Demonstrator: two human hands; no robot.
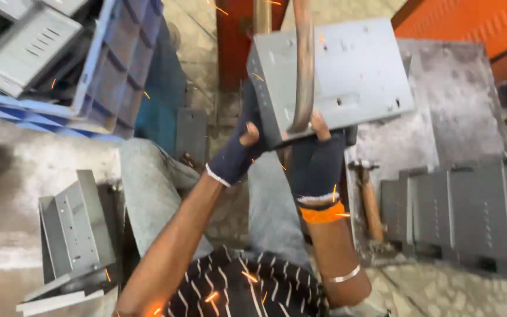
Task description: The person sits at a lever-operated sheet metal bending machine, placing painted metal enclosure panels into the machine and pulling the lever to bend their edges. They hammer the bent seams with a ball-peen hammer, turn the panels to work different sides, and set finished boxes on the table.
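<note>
Both hands wear dark fingerless gloves. The left hand (236,154) is closed around the lower left corner of a grey sheet-metal box (335,73) at the upper centre of the frame. The right hand (318,161) grips its lower edge, just beside a curved copper arm (303,64) crossing the box's face. Sparks fly about. A hammer (368,194) lies at right beside stacked grey panels (470,211); another grey box (77,226) sits lower left.

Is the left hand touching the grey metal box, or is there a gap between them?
Touching. In the head view the gloved left hand grips the lower left corner of the grey metal box, its thumb pressed on the edge.
</note>
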